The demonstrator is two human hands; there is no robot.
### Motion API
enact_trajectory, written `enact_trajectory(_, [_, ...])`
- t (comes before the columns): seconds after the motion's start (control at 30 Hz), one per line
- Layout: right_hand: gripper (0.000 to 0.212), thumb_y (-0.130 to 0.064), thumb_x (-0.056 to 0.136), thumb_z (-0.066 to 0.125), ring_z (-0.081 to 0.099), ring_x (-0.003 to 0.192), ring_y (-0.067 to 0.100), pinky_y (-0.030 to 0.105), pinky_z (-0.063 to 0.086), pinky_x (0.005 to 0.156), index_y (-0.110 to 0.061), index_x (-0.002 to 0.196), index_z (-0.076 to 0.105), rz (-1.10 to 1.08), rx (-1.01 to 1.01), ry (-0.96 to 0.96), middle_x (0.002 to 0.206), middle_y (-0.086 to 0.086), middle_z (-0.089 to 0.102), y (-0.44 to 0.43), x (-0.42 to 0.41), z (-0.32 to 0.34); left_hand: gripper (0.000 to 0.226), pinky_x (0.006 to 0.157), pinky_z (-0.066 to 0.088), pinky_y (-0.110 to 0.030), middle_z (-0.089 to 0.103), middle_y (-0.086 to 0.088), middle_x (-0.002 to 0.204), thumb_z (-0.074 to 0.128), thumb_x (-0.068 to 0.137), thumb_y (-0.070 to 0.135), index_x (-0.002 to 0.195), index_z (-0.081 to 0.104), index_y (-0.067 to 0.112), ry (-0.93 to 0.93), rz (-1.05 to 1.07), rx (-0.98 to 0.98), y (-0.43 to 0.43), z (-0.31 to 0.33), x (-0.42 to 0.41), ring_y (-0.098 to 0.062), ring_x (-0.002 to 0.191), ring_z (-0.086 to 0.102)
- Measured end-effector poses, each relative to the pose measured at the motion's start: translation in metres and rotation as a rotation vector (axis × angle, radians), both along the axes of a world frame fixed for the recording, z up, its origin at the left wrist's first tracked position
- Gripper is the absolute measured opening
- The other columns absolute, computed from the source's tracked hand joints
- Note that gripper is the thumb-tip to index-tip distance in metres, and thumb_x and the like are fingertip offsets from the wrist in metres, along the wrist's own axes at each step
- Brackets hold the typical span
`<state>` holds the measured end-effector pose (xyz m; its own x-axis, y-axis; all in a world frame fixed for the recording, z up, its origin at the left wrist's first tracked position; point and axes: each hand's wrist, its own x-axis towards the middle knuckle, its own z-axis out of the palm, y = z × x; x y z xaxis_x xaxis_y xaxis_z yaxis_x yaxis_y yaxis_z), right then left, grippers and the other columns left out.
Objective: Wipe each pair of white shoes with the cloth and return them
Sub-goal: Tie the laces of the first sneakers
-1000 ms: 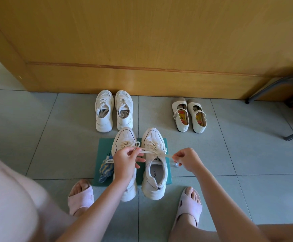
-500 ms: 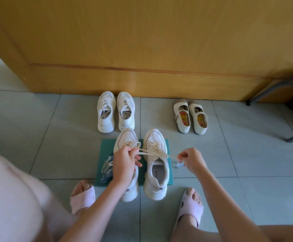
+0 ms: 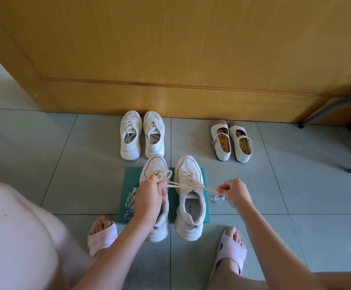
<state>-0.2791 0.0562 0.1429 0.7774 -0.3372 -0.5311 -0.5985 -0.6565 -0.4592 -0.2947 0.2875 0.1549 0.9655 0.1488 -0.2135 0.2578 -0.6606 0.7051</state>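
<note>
Near pair of white sneakers (image 3: 188,206) on the green mat (image 3: 131,174), with the cloth (image 3: 129,203) bunched at the mat's left side, unheld. Since a second ago I see the right hand (image 3: 235,193) drawn further rightward, pinching the lace (image 3: 187,186) taut across the pair, while the left hand (image 3: 149,197) pinches its loops. I judge this to be tidying before the pair's return, though which shoe the lace belongs to is unclear.
</note>
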Motion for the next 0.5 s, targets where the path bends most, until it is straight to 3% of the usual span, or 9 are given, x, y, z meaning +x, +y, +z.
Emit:
enact_trajectory(0.13, [0.014, -0.011, 0.086, 0.065, 0.053, 0.058, 0.011, 0.017, 0.042, 0.05, -0.001, 0.095, 0.071, -0.039, 0.108, -0.015, 0.076, 0.006, 0.065, -0.002, 0.001, 0.007, 0.021, 0.064, 0.053, -0.029, 0.066, 0.003, 0.06, 0.054, 0.093, 0.027, 0.087, 0.067, 0.011, 0.027, -0.051, 0.078, 0.002, -0.002, -0.003, -0.01, 0.054, 0.062])
enact_trajectory(0.2, [0.023, -0.017, 0.088, 0.064, 0.059, 0.071, 0.018, 0.02, 0.049, 0.054, -0.002, 0.105, 0.067, -0.058, 0.223, -0.024, 0.09, 0.01, 0.067, 0.005, 0.002, 0.015, 0.019, 0.057, 0.051, -0.026, 0.066, 0.004, 0.06, 0.06, 0.09, 0.033, 0.088, 0.066, 0.015, 0.006, -0.069, 0.035, 0.001, 0.002, -0.004, -0.008, 0.051, 0.061])
enact_trajectory(0.27, [0.034, -0.025, 0.09, 0.06, 0.061, 0.093, 0.022, 0.029, 0.055, 0.07, -0.006, 0.118, 0.061, -0.038, 0.269, -0.059, 0.112, 0.009, 0.064, 0.018, 0.004, 0.022, 0.025, 0.054, 0.048, -0.03, 0.065, 0.004, 0.063, 0.064, 0.084, 0.045, 0.085, 0.064, 0.019, -0.039, -0.037, 0.016, 0.001, 0.006, -0.002, -0.012, 0.055, 0.062])
enact_trajectory(0.3, [0.04, -0.03, 0.091, 0.059, 0.059, 0.104, 0.024, 0.031, 0.054, 0.078, -0.008, 0.124, 0.056, -0.021, 0.26, -0.077, 0.123, 0.009, 0.06, 0.025, 0.005, 0.025, 0.028, 0.055, 0.047, -0.031, 0.064, 0.004, 0.066, 0.063, 0.082, 0.048, 0.084, 0.063, 0.02, -0.07, -0.01, 0.026, 0.002, 0.006, -0.001, -0.015, 0.06, 0.062])
enact_trajectory(0.4, [0.065, -0.044, 0.09, 0.055, 0.047, 0.125, 0.027, 0.029, 0.05, 0.082, -0.014, 0.143, 0.033, -0.025, 0.261, -0.058, 0.147, 0.011, 0.036, 0.048, 0.002, 0.029, 0.026, 0.061, 0.044, -0.029, 0.06, 0.004, 0.084, 0.065, 0.082, 0.044, 0.09, 0.061, 0.02, -0.188, 0.053, 0.076, 0.009, 0.0, 0.002, -0.015, 0.078, 0.057])
enact_trajectory(0.5, [0.092, -0.052, 0.084, 0.058, 0.029, 0.137, 0.033, 0.044, 0.036, 0.105, -0.019, 0.15, 0.004, -0.099, 0.304, 0.022, 0.155, 0.012, 0.013, 0.069, -0.003, 0.026, 0.043, 0.08, 0.041, -0.031, 0.056, -0.006, 0.105, 0.073, 0.077, 0.038, 0.107, 0.056, 0.013, -0.19, 0.095, 0.183, 0.015, -0.012, -0.001, -0.025, 0.099, 0.049])
